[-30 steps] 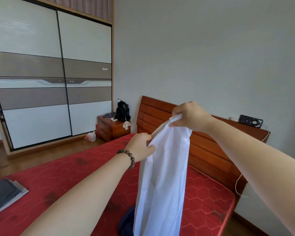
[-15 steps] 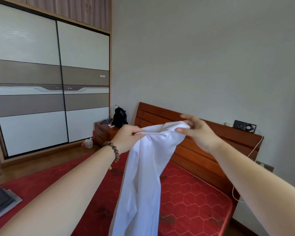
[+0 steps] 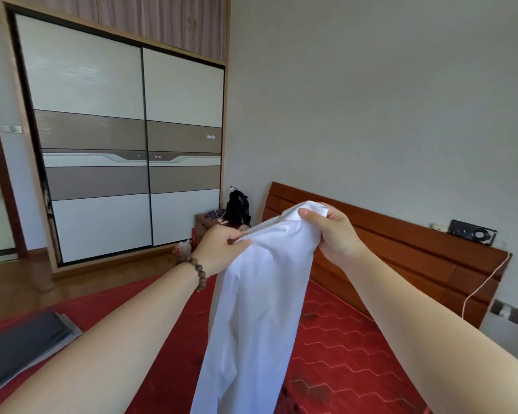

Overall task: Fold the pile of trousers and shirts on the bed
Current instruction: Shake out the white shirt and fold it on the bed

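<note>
Both hands hold a white shirt (image 3: pixel 257 309) up in the air above the bed (image 3: pixel 341 354), its top edge bunched between them and the rest of the cloth hanging straight down past the bottom of the view. The left hand (image 3: pixel 222 249) grips the cloth at its left end with fingers (image 3: pixel 237 239) curled round a gathered fold, and a bracelet of brown beads (image 3: pixel 200 271) sits on that wrist. The right hand (image 3: pixel 332 231) is a little higher and nearer the headboard (image 3: pixel 401 249); its thumb and fingers pinch the upper corner of the shirt, the thumb lying across the front of the fabric. The two hands are near each other, with a short span of crumpled cloth stretched between them. The bed is covered in a red sheet with a hexagon pattern. On its left side, well apart from the shirt, lies a flat stack of dark grey folded clothes (image 3: pixel 21 351). A black device (image 3: pixel 471 236) rests on top of the wooden headboard at the right. Beyond the bed stands a nightstand (image 3: pixel 207 231) with a black bag (image 3: pixel 237 207) on it, beside a wardrobe (image 3: pixel 117 144) with white and brown sliding doors.
</note>
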### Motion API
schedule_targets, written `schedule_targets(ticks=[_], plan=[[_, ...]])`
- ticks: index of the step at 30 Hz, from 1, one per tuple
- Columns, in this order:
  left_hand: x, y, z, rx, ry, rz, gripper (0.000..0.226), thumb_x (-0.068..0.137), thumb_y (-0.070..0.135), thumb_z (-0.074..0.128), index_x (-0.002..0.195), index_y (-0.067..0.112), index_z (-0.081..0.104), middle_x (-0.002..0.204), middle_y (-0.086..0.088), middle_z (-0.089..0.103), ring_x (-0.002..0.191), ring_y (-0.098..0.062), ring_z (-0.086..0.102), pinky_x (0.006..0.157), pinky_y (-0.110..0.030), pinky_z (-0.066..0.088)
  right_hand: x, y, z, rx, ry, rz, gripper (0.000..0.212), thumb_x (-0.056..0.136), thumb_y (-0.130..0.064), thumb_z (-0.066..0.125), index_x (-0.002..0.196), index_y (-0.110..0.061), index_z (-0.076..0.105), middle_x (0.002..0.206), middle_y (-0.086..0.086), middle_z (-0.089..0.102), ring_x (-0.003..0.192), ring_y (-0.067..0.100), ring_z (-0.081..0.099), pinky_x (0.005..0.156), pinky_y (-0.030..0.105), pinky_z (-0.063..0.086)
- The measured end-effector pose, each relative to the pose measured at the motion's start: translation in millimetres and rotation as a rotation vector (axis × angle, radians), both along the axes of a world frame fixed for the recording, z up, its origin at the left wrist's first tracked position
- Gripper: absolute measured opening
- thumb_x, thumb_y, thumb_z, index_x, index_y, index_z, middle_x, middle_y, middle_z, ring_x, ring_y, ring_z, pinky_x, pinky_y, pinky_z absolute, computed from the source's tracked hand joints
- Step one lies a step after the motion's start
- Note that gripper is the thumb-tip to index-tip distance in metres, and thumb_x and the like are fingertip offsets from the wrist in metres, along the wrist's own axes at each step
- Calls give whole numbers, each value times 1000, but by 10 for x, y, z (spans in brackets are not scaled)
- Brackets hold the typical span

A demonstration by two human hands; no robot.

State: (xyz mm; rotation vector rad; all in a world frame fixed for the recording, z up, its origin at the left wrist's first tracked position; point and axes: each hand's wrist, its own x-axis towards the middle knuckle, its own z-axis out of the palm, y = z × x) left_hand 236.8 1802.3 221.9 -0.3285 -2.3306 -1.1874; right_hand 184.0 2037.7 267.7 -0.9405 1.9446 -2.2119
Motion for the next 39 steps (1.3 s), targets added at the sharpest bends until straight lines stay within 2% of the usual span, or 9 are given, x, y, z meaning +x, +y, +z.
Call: schedule_targets(ticks=[3, 10, 14, 19, 23, 26, 29, 34, 39], plan=[[85, -83, -78, -60, -58, 25, 36, 82, 17, 66, 51, 25, 51, 49, 13, 34, 48, -2, 32, 49, -16, 22, 25, -164, 178, 23, -11, -8, 37, 93, -9, 59, 119, 16, 52, 121, 39, 54, 112, 53, 54, 93, 53, 45], [244, -201, -197, -180, -416, -105, 12, 60, 23, 52, 56, 13, 47, 51, 10, 43, 47, -5, 39, 45, -19, 28, 99, -312, 385, 110, 0, -22, 39, 93, -9, 58, 122, 15, 50, 125, 39, 51, 117, 54, 50, 101, 59, 40], [195, -446, -171, 13, -261, 9, 39, 68, 33, 64, 71, -6, 59, 65, -4, 52, 62, -14, 47, 60, -28, 32, 57, -237, 443, 65, 20, 42, 37, 97, -13, 53, 117, 18, 51, 114, 34, 58, 101, 46, 59, 89, 46, 49], [136, -451, -291, -75, -360, -45, 46, 77, 33, 78, 44, 22, 48, 43, 13, 42, 43, -2, 39, 46, -18, 28, 11, -236, 426, 97, 34, 127, 37, 97, -19, 54, 114, 14, 54, 108, 29, 62, 97, 37, 61, 86, 41, 49], [106, -494, -411, 107, -231, -55, 35, 79, 32, 76, 72, 0, 65, 67, -13, 62, 62, -14, 54, 60, -27, 40, -22, -173, 368, 113, 85, 145, 31, 98, -23, 54, 106, 6, 62, 99, 21, 67, 91, 32, 65, 79, 36, 53], [102, -459, -556, -48, -222, -37, 47, 78, 29, 77, 51, 14, 42, 55, -1, 42, 52, -12, 39, 54, -26, 30, -20, -143, 260, 127, 73, 88, 27, 95, -23, 59, 105, 1, 65, 104, 22, 69, 95, 33, 67, 78, 36, 54], [81, -565, -600, 99, -8, 67, 57, 79, 22, 76, 48, 20, 29, 52, 8, 31, 47, -4, 28, 49, -16, 24, 15, -119, 195, 124, 117, 104, 33, 99, -21, 51, 106, 10, 61, 102, 26, 66, 93, 36, 65, 75, 35, 53], [206, -468, -792, -289, -121, 10, 58, 78, 33, 76, 47, 19, 29, 58, 5, 36, 51, -6, 33, 52, -22, 25, 125, -131, 6, 119, 37, -36, 39, 95, -16, 58, 117, 15, 51, 113, 37, 59, 98, 41, 63, 81, 42, 51], [384, -471, -987, -233, -191, 29, 58, 75, 39, 78, 47, 18, 31, 49, 4, 33, 44, -5, 35, 48, -17, 26, 388, -163, 24, 126, 89, 41, 31, 98, -17, 49, 105, 11, 61, 94, 24, 68, 86, 33, 67, 73, 34, 53]])
